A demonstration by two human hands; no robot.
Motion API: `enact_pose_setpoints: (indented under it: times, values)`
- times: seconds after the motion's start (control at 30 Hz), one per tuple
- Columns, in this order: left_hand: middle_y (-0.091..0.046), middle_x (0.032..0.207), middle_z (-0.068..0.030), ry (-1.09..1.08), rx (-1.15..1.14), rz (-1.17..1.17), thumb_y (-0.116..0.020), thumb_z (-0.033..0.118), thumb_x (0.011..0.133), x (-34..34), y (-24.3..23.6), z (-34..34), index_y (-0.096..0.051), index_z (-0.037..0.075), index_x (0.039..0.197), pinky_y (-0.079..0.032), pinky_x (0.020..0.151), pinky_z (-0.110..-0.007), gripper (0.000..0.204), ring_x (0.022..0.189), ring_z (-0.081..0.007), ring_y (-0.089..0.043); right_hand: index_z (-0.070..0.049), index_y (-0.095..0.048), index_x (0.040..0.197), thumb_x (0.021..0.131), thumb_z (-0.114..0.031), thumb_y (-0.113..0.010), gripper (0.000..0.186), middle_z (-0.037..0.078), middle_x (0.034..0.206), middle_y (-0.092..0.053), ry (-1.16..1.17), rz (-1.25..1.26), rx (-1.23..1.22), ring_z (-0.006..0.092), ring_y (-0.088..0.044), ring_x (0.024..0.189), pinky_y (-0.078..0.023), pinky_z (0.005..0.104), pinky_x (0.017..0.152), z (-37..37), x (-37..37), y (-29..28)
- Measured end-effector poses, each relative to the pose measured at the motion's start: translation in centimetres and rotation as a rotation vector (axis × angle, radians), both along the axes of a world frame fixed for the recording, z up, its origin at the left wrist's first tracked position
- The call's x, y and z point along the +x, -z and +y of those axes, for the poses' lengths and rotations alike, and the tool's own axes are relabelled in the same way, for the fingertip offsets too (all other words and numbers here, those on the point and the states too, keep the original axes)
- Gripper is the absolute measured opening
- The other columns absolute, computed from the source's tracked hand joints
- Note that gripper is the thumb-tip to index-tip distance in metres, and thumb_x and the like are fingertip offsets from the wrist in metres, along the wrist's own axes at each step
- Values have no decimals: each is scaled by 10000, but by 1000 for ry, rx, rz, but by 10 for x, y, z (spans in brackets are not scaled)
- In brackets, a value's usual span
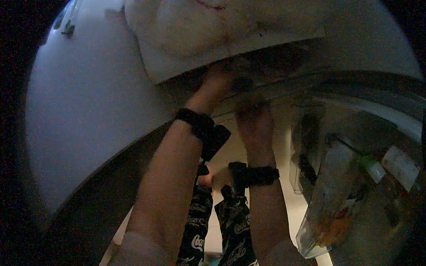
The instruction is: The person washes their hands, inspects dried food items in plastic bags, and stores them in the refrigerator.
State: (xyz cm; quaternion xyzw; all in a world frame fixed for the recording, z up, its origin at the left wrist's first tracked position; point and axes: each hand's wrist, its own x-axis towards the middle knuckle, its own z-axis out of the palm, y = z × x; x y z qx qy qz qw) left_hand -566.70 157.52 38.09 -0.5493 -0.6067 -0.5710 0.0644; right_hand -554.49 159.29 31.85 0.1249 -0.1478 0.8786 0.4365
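Note:
My left hand point(218, 80) reaches into a dark gap beneath the front edge of a pale slab or shelf point(173, 71). Its fingers are lost in shadow, so I cannot see what they touch. Lower and to the right, my right hand point(256, 117) is beside the dark rim of the same gap. It is blurred and its fingertips are hidden. On the pale surface rests a large, whitish, bag-like bundle point(186, 26) with a dark reddish mark. Black bands with small dark devices circle both wrists.
At the right, a clear plastic bin point(306, 248) holds several packets, some white, green and orange. A narrower clear bin point(296, 177) stands beside it. A smooth pale panel point(88, 102) curves along the left. My legs in dark patterned trousers point(233, 230) show below. The light is dim.

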Motion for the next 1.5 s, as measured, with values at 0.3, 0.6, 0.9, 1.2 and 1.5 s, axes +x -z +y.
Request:
enact_pose_setpoints:
  times: [0.3, 0.6, 0.9, 1.2, 1.5]
  values:
    - [-548, 1103, -231, -161, -47, 287, -611, 230, 787, 48, -37, -36, -507, -19, 1150, -411, 902, -407, 452, 1057, -378, -506, -64, -580, 985, 917, -256, -440, 247, 98, 926, -594, -343, 17, -369, 249, -545, 867, -423, 392, 850, 12, 15, -11]
    - [-447, 1171, -220, 53, -413, 307, -628, 76, 753, 183, 143, -218, -464, 0, 1150, -407, 860, -467, 437, 1005, -390, -475, -132, -471, 1197, 923, -348, -441, 351, 47, 1142, -519, 118, -265, 234, 221, -506, 1020, -421, 442, 881, 10, 44, 11]
    - [-458, 1208, -98, -41, -670, 281, -530, 183, 879, 174, 244, -307, -427, 63, 1237, -387, 924, -321, 391, 1008, -254, -487, -162, -446, 1192, 862, -370, -559, 406, 49, 1084, -523, 233, -337, 413, 223, -524, 982, -459, 456, 869, 18, 54, 12]
    - [-488, 1094, -204, 89, -792, 51, -630, 78, 677, 177, 243, -273, -526, 14, 1054, -391, 886, -490, 396, 1011, -384, -473, -120, -504, 1096, 887, -279, -531, 264, 56, 1040, -545, 201, -241, 321, 239, -537, 952, -479, 472, 847, 28, 48, -1]
    - [-503, 1058, -190, 50, -600, 131, -629, 55, 684, 192, 215, -274, -540, 22, 1021, -421, 851, -456, 350, 989, -372, -482, -77, -483, 1041, 909, -250, -481, 217, 94, 942, -534, 213, -342, 415, 247, -552, 870, -479, 486, 842, 33, 38, -3]
